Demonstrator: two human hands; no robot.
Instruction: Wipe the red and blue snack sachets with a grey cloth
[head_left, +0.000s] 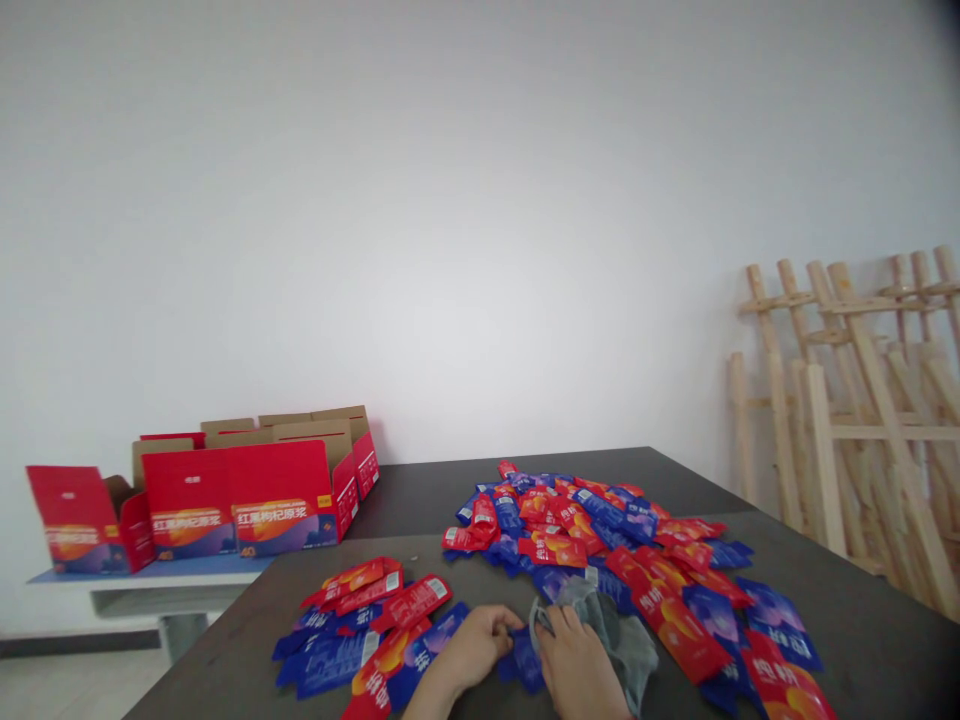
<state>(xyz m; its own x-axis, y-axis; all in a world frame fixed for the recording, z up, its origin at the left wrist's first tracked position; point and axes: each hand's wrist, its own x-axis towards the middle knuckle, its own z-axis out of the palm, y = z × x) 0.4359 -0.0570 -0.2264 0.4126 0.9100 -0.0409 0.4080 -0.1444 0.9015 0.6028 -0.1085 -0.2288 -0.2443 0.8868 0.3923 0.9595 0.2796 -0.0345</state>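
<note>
Low in the view, my left hand (474,650) is closed, thumb and fingers pinching the edge of a blue pouch (528,662). Close beside it, my right hand (576,655) grips a crumpled grey cloth (624,635) that lies against the same pouch. My right palm and the cloth hide part of the pouch. To the left of my hands, red and blue pouches (322,660) lie in a small overlapping pile. Ahead and to the right spreads a larger heap of red and blue pouches (555,548).
The dark table (420,495) runs back to a white wall. Several open red cartons (281,490) stand at the left on a lower blue-topped surface (150,575). Wooden easel-like frames (817,410) lean along the wall at the right.
</note>
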